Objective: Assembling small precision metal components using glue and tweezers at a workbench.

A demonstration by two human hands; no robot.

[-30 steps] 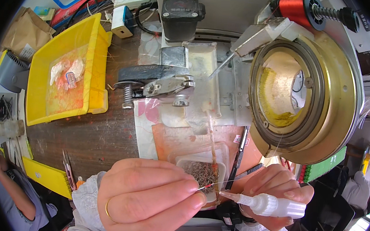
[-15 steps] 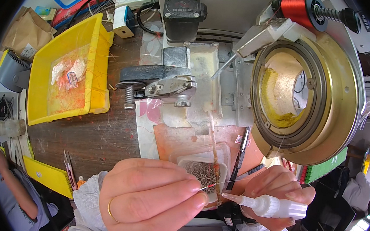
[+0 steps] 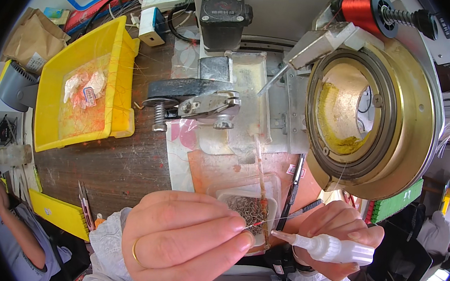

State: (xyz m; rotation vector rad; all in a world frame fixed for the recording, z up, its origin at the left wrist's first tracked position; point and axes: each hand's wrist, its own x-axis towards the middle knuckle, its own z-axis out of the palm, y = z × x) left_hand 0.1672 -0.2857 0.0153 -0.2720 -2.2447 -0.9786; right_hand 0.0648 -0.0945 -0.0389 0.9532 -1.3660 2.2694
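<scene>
Between the thumb and fingers of my left hand [image 3: 179,241], closed in a pinch, sits a tiny pin-like piece with a red winding [image 3: 256,224]. A fine wire [image 3: 279,220] runs from it toward my right hand [image 3: 330,227]. That hand is closed around a small white dropper bottle [image 3: 341,251], tilted sideways. Its narrow nozzle points left and ends a little right of the red piece; the two look apart. Whether the right fingers also pinch the wire end is unclear. Small metal parts [image 3: 247,206] lie in a plastic tub just beyond my fingertips.
A brass ring-shaped machine head [image 3: 395,150] stands at the right, below a red wire spool [image 3: 362,14]. A metal clamp arm [image 3: 197,92] is at centre. Left are a yellow bin [image 3: 126,78], tweezers [image 3: 85,208] and another person's arm [image 3: 22,230]. A dark pen-like tool [image 3: 293,184] lies beyond my right hand.
The nozzle tip has shifted very slightly away from the red-wound piece. Both hands otherwise keep their grip and place.
</scene>
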